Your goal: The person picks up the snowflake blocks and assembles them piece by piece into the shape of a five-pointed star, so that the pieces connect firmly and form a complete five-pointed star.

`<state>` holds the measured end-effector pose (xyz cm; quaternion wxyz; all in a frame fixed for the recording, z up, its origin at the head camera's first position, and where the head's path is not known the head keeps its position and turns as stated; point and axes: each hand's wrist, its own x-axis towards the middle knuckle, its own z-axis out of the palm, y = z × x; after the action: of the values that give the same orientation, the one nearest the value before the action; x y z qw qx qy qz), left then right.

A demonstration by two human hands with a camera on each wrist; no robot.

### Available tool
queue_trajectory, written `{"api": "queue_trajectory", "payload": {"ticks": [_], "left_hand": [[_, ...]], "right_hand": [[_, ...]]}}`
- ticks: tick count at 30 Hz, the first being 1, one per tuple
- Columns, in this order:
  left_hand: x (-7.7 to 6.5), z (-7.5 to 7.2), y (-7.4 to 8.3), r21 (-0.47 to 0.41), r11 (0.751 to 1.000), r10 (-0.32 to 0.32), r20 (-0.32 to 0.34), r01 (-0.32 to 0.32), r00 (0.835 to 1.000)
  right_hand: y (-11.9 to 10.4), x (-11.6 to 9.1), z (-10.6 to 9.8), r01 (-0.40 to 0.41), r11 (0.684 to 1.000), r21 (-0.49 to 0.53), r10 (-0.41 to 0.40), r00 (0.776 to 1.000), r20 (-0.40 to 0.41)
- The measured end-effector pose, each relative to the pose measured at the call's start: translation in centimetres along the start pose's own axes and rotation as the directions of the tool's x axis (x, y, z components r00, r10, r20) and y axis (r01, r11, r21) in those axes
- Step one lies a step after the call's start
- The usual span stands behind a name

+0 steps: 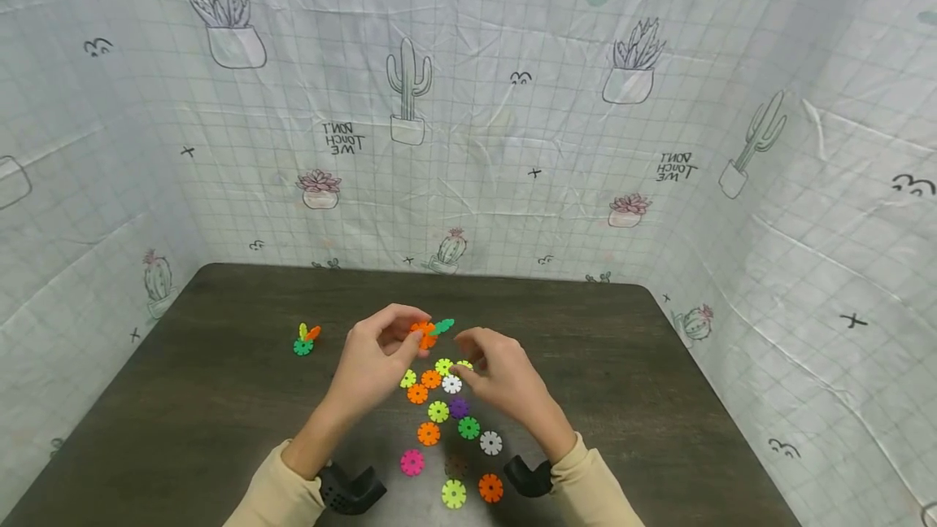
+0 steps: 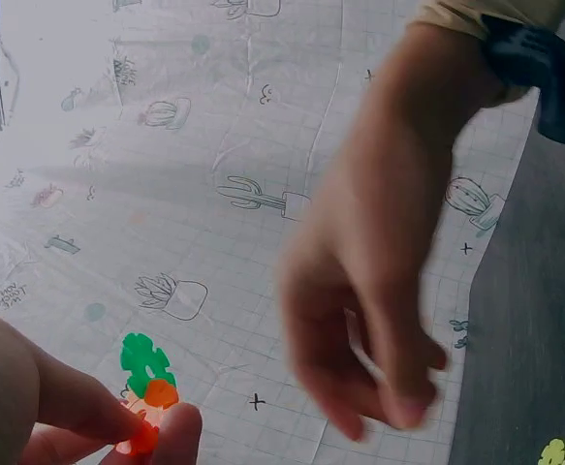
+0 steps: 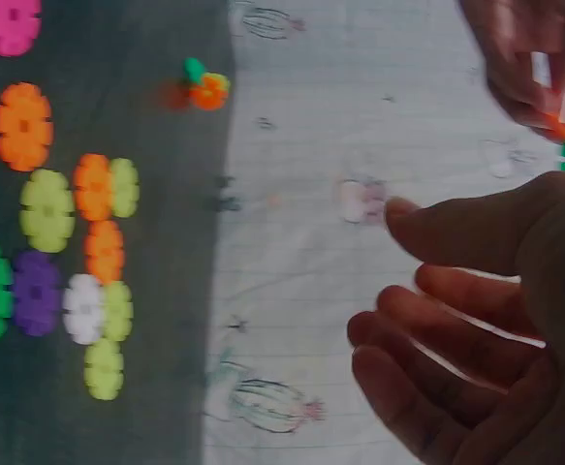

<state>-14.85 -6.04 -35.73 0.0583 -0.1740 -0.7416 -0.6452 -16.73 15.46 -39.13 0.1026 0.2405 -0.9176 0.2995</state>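
Observation:
My left hand [image 1: 372,358] pinches an orange notched plastic disc [image 1: 424,337] between thumb and fingers, above the table. A green notched disc [image 2: 147,365] is slotted into it at an angle and sticks out beyond the fingertips. Close by on the right, my right hand [image 1: 508,374] hovers with loosely bent fingers. Nothing lies between its thumb and fingers [image 3: 456,329] in the right wrist view. Beneath both hands, loose notched discs lie flat, among them a white disc [image 1: 451,384], a purple disc [image 1: 459,407] and a pink disc [image 1: 412,463].
Further left on the dark table [image 1: 220,397] stands a joined piece with a green disc [image 1: 303,346] and yellow and orange discs upright in it. Several more discs, such as an orange disc [image 1: 490,488], lie near the front. A printed cloth [image 1: 468,185] hangs around the table.

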Motion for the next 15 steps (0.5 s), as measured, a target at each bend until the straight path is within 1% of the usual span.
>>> {"api": "queue_trajectory", "payload": {"ticks": [2, 4, 8, 10, 12, 15], "left_hand": [[0.0, 0.0, 0.0, -0.004, 1.000, 0.000, 0.001, 0.000, 1.000], [0.0, 0.0, 0.0, -0.010, 1.000, 0.000, -0.001, 0.000, 1.000], [0.0, 0.0, -0.1, -0.007, 1.000, -0.012, -0.013, 0.012, 1.000], [0.0, 0.0, -0.2, -0.004, 1.000, -0.020, -0.021, 0.020, 1.000], [0.0, -0.1, -0.3, -0.004, 1.000, -0.026, -0.029, 0.026, 0.999], [-0.1, -0.2, -0.4, -0.012, 1.000, -0.028, -0.039, 0.027, 0.999]], "right_hand": [[0.3, 0.0, 0.6, -0.061, 0.998, -0.025, 0.063, 0.995, 0.073], [0.7, 0.1, 1.1, -0.097, 0.994, -0.039, 0.101, 0.988, 0.121], [1.3, 0.3, 2.0, -0.172, 0.981, -0.084, 0.186, 0.962, 0.202], [1.6, 0.4, 2.4, -0.206, 0.971, -0.118, 0.230, 0.942, 0.244], [1.9, 0.5, 2.8, -0.244, 0.959, -0.147, 0.277, 0.916, 0.289], [2.3, 0.7, 3.3, -0.269, 0.946, -0.182, 0.318, 0.880, 0.353]]}}
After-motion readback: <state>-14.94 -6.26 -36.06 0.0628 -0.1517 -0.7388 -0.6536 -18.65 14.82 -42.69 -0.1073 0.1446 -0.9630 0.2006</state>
